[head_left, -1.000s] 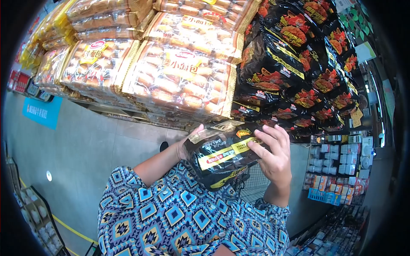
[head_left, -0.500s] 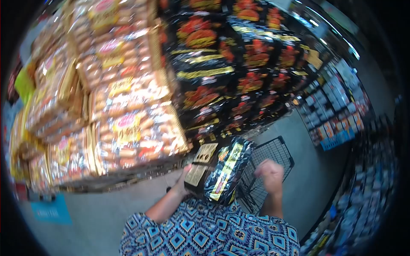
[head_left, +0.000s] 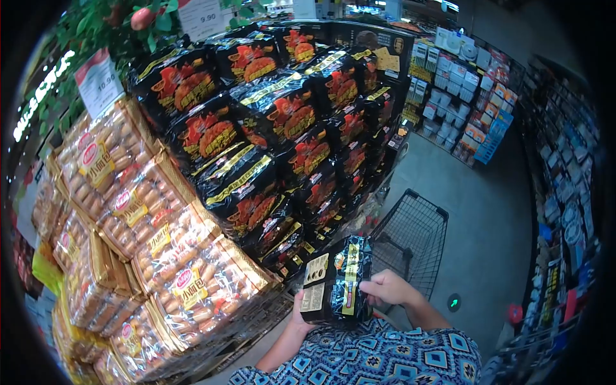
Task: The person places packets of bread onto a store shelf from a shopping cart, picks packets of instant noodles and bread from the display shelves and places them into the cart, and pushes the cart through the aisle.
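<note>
The largest hazard is the tall stack of glossy black packets (head_left: pixel 292 119) rising from about eleven o'clock of what you hold: they lean on one another in slick film, so a knock to a lower one could start a slide. At nine to ten o'clock, the pile of bagged small breads (head_left: pixel 157 247) comes down close to your left forearm, and a swing of that elbow could crush an edge or pull a bag out of line. The wire shopping cart (head_left: pixel 428 203) stands at about two o'clock, just beyond your right wrist; turn carelessly and its rim could catch your arm or snag the wrapper. The held black packet (head_left: pixel 340 282) is in front of your torso, tilted, its printed panels facing up at you; its shiny, creased film could slip, or the contents could shift and tip it. Your left hand (head_left: pixel 300 311) is clamped on its lower-left edge, the fingers mostly hidden behind it, and seems to carry most of the load. Your right hand (head_left: pixel 390 289) is curled with fingertips against the three o'clock edge; whether they pinch or merely rest you cannot tell, so a relaxed left grasp could drop it.
</note>
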